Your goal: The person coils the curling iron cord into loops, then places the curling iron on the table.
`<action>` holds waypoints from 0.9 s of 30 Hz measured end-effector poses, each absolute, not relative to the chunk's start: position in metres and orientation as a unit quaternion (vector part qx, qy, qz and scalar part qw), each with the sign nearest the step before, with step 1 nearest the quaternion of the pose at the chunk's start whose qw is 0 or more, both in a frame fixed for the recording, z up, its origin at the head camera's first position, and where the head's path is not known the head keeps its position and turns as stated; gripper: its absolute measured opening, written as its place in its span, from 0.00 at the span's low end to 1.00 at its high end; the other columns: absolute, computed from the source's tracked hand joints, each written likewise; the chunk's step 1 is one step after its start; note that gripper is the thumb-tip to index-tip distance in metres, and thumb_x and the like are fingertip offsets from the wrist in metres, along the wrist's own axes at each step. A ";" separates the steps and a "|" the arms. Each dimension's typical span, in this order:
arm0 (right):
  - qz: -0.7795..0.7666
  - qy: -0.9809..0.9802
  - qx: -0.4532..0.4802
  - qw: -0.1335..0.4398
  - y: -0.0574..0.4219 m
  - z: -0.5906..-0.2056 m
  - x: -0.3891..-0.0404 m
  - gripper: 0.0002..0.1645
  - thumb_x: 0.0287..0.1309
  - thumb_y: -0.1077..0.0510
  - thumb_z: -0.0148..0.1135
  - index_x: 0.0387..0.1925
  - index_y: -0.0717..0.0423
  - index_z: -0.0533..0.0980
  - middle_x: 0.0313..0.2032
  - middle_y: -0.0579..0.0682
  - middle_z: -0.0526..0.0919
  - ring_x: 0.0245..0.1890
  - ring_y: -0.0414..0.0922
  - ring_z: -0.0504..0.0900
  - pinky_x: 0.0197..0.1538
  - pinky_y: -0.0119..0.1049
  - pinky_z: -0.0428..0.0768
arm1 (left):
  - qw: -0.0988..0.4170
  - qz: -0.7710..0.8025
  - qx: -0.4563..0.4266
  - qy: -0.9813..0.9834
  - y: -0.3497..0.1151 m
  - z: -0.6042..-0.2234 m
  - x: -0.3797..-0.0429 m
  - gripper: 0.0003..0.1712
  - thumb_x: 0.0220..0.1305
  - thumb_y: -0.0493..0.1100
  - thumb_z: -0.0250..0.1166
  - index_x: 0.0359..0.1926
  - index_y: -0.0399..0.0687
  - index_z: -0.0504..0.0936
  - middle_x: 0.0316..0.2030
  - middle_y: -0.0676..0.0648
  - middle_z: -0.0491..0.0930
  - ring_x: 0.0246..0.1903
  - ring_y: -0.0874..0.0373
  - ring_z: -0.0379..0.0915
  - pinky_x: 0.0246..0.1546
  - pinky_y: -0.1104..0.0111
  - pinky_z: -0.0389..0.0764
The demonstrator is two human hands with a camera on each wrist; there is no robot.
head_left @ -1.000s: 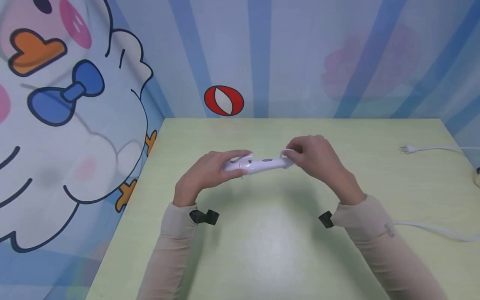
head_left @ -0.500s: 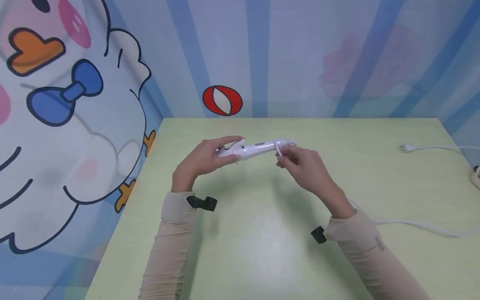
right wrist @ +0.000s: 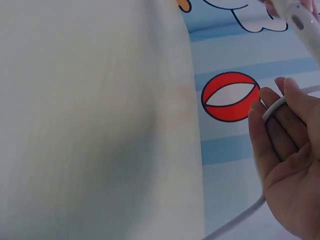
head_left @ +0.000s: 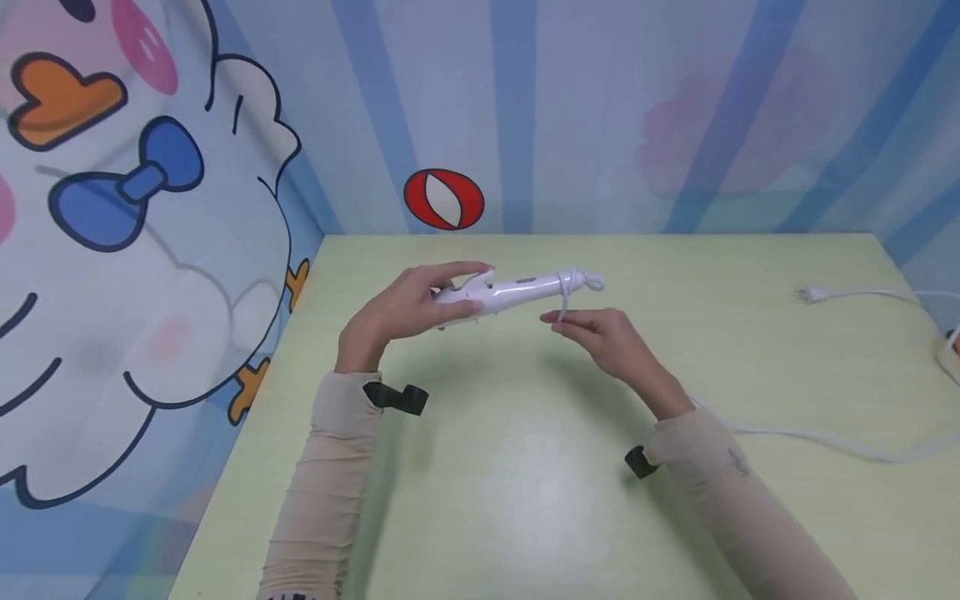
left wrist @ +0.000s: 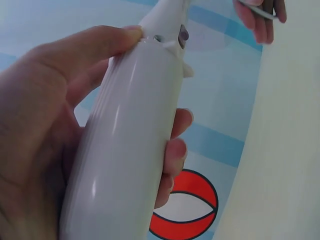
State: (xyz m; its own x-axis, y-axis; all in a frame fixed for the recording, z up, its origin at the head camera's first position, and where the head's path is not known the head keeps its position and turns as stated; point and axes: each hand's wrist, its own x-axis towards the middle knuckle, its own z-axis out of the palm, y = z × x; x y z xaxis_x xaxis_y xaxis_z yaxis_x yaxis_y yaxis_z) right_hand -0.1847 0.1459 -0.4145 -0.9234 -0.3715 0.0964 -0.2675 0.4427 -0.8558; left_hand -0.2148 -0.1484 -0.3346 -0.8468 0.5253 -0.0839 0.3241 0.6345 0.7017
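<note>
My left hand [head_left: 401, 307] holds a white curling iron [head_left: 521, 292] by its thick left part, above the table. In the left wrist view, the thumb lies along one side of its smooth body [left wrist: 127, 130] and the other fingertips show round the far side. White cord [head_left: 565, 302] is wound about the thin right end of the iron. Just below that end, my right hand [head_left: 618, 342] pinches the cord between thumb and fingers. The right wrist view shows the cord [right wrist: 274, 107] passing over the fingers under the thumb.
A pale green table [head_left: 525, 467] lies beneath both hands. The cord [head_left: 817, 437] trails off to the right. A white plug [head_left: 813, 294] on its lead rests at the back right, near a partly visible white object [head_left: 948, 357] at the edge. Printed walls [head_left: 577, 117] stand behind and left.
My right hand has moved down and round the iron's thin end with the cord, then below it. The left hand has risen slightly, tilting the iron's right end up.
</note>
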 end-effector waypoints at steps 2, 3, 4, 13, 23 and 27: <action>-0.492 0.846 -0.198 0.049 0.149 -0.413 -0.192 0.17 0.65 0.52 0.57 0.52 0.50 0.81 0.51 0.51 0.83 0.53 0.47 0.80 0.56 0.46 0.76 | 0.144 0.358 0.249 0.888 -0.147 -0.331 -0.215 0.28 0.62 0.57 0.63 0.63 0.78 0.69 0.51 0.51 0.74 0.42 0.53 0.74 0.32 0.62 0.81; -0.498 0.842 -0.199 0.053 0.150 -0.411 -0.196 0.17 0.65 0.52 0.58 0.52 0.50 0.81 0.51 0.51 0.83 0.55 0.47 0.80 0.57 0.46 0.76 | 0.144 0.360 0.253 0.886 -0.146 -0.329 -0.215 0.28 0.62 0.57 0.63 0.63 0.78 0.69 0.51 0.51 0.74 0.41 0.53 0.74 0.32 0.62 0.81; -0.502 0.839 -0.200 0.059 0.152 -0.409 -0.200 0.16 0.64 0.53 0.59 0.51 0.51 0.81 0.51 0.53 0.83 0.54 0.48 0.80 0.57 0.47 0.76 | 0.147 0.361 0.257 0.884 -0.146 -0.327 -0.214 0.28 0.62 0.56 0.63 0.63 0.78 0.69 0.50 0.51 0.75 0.41 0.53 0.74 0.32 0.62 0.81; -0.397 0.879 -0.264 0.028 0.166 -0.389 -0.210 0.14 0.58 0.68 0.62 0.46 0.61 0.82 0.42 0.58 0.86 0.43 0.53 0.85 0.46 0.47 0.80 | 0.169 0.323 0.287 0.886 -0.140 -0.317 -0.200 0.28 0.61 0.57 0.64 0.63 0.78 0.70 0.44 0.51 0.77 0.33 0.55 0.74 0.30 0.63 0.78; -0.272 0.919 -0.281 0.058 0.167 -0.362 -0.219 0.14 0.62 0.58 0.60 0.49 0.51 0.82 0.45 0.50 0.86 0.43 0.45 0.84 0.45 0.43 0.80 | 0.171 0.258 0.291 0.905 -0.133 -0.308 -0.191 0.29 0.61 0.60 0.63 0.64 0.75 0.70 0.39 0.53 0.78 0.32 0.57 0.74 0.31 0.64 0.75; -0.209 0.933 -0.292 0.025 0.165 -0.351 -0.221 0.12 0.61 0.57 0.61 0.46 0.51 0.83 0.43 0.49 0.86 0.42 0.45 0.84 0.46 0.44 0.80 | 0.175 0.230 0.284 0.914 -0.130 -0.305 -0.190 0.30 0.61 0.60 0.63 0.64 0.73 0.70 0.41 0.53 0.79 0.34 0.58 0.74 0.33 0.65 0.75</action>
